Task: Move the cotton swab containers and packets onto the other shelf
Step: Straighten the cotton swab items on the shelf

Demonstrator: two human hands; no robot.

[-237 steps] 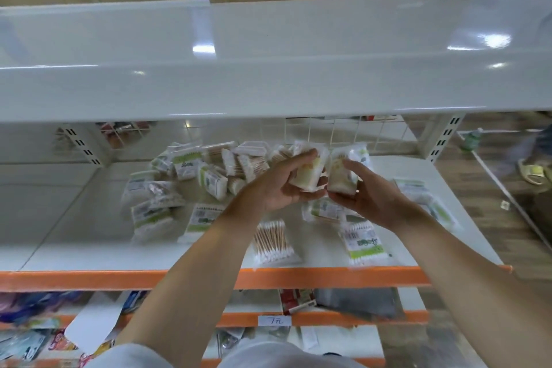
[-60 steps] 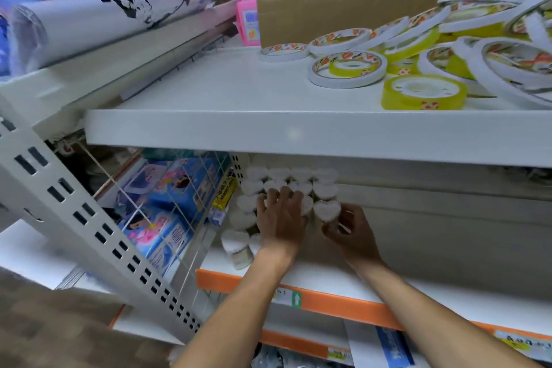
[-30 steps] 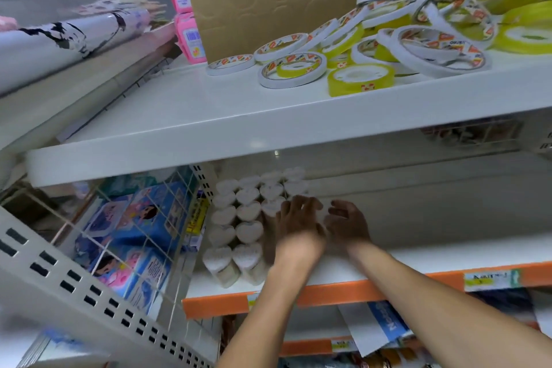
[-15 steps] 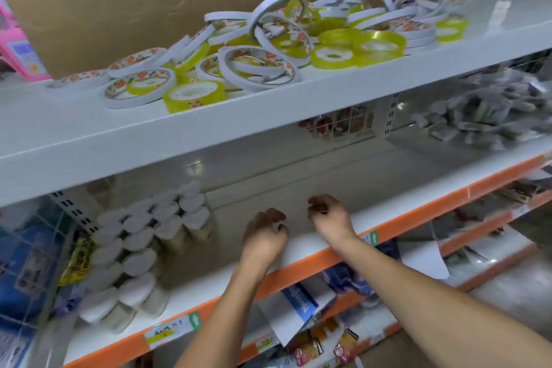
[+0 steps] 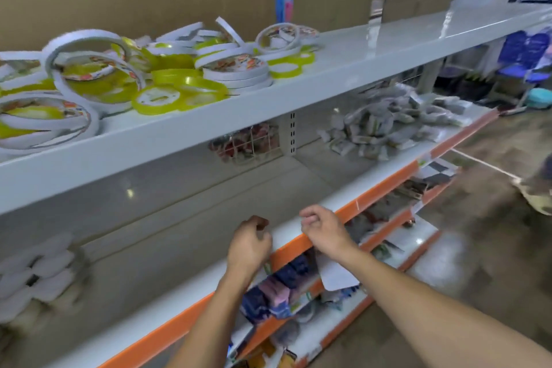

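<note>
A cluster of heart-lidded cotton swab containers (image 5: 38, 272) stands blurred at the far left of the white shelf (image 5: 167, 251) with the orange front edge. A pile of cotton swab packets (image 5: 385, 125) lies on the neighbouring shelf section to the right. My left hand (image 5: 249, 243) and my right hand (image 5: 324, 231) hover over the orange edge in the middle, fingers loosely curled, holding nothing. Both hands are well clear of the containers and the packets.
Rolls of tape (image 5: 143, 72) crowd the upper shelf (image 5: 343, 69), backed by brown cardboard. A wire divider (image 5: 254, 143) stands at the shelf's back. Lower shelves hold mixed goods and a white sheet (image 5: 337, 276). Wooden floor lies to the right.
The view has swung right, away from the heart-lidded containers. Both hands have drawn back from the containers to the shelf's front edge, empty, and drifted right.
</note>
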